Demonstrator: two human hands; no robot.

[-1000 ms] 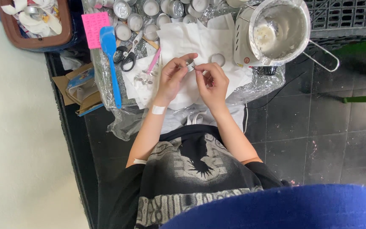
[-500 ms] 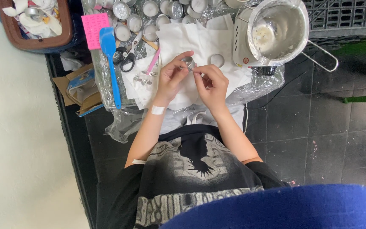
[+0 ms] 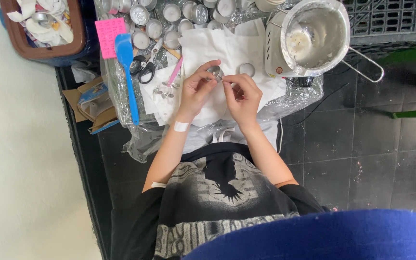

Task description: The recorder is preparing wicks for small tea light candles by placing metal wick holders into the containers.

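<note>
A small round metal cup [image 3: 214, 72] is held up in the fingertips of the left hand [image 3: 196, 89], just above a sheet of white paper [image 3: 217, 48] spread over the plastic-covered table [image 3: 294, 98]. The right hand [image 3: 243, 96] is brought in close beside it, its thumb and forefinger pinched narrowly together at the cup's edge — whether something thin is held between them cannot be told. A white plaster [image 3: 181, 126] is seen on the left wrist. A second empty metal cup [image 3: 247, 69] lies on the paper just to the right of the hands, and a cluster of filled cups [image 3: 172, 12] is ranged along the far edge of the table. To the left of the hands, a pair of black-handled scissors [image 3: 143, 70], a blue spatula [image 3: 127, 72] and a pink note [image 3: 110, 36] are laid out. A metal pot [image 3: 314, 36] with a wire handle — whitish residue in its bottom — stands to the right, well apart from the cup. A brown tray of scraps [image 3: 44, 24] is seen at the upper left.
</note>
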